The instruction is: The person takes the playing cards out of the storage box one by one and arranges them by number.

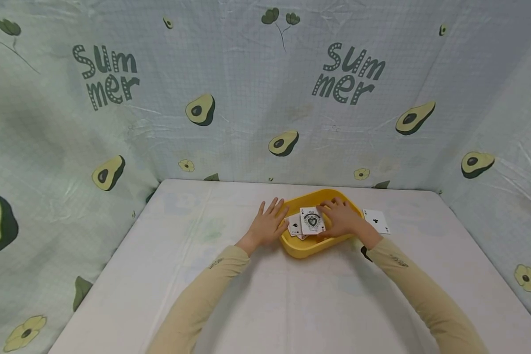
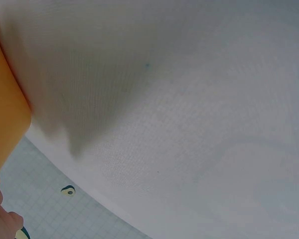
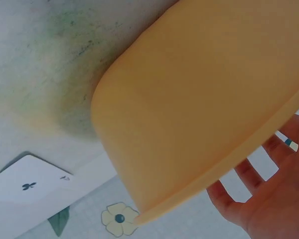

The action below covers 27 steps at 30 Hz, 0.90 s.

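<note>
At the yellow tub's (image 1: 303,252) left rim, the left hand (image 1: 267,223) is spread, empty — within, a card (image 1: 312,221) is flanked by the right hand (image 1: 342,220), pinch indeterminable.

Toward the far edge of the surface (image 1: 221,216), the right hand (image 1: 344,219) hides part of the tray (image 1: 302,252); the top card (image 1: 312,221) partly covers cards beneath (image 1: 294,225). The left wrist view crops the left hand (image 2: 2,220).

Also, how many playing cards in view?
3 clearly visible: top card and lower card overlapping in the yellow tray, club card on the table to its right. More may be hidden underneath.
</note>
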Motion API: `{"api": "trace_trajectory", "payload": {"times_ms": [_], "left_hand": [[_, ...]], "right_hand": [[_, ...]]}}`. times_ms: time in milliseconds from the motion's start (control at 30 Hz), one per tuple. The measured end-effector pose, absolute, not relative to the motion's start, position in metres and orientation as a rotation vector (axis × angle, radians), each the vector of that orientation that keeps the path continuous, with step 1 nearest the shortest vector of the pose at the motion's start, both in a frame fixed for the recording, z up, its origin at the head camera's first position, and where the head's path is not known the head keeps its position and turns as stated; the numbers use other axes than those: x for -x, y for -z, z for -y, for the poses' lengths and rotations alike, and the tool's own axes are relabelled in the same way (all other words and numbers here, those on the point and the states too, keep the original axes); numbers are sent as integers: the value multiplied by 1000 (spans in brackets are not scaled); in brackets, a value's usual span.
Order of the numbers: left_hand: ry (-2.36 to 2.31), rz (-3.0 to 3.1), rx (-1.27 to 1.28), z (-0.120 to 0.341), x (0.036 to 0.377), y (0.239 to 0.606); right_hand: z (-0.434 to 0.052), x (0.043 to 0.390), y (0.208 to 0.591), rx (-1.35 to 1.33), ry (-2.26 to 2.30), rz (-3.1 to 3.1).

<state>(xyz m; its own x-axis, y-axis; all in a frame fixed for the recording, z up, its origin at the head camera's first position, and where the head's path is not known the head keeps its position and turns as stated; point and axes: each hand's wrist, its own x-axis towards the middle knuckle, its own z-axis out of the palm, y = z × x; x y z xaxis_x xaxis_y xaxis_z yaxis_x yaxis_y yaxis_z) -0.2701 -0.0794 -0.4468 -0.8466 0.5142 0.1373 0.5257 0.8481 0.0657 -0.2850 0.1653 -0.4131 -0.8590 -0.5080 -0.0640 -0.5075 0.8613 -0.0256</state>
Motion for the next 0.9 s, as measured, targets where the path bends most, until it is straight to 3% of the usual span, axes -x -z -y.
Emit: {"api": "trace_trajectory", "payload": {"times_ms": [900], "left_hand": [[199, 2928, 814, 79, 272, 448]], "right_hand": [[-202, 271, 390, 842, -49, -3092]]}}
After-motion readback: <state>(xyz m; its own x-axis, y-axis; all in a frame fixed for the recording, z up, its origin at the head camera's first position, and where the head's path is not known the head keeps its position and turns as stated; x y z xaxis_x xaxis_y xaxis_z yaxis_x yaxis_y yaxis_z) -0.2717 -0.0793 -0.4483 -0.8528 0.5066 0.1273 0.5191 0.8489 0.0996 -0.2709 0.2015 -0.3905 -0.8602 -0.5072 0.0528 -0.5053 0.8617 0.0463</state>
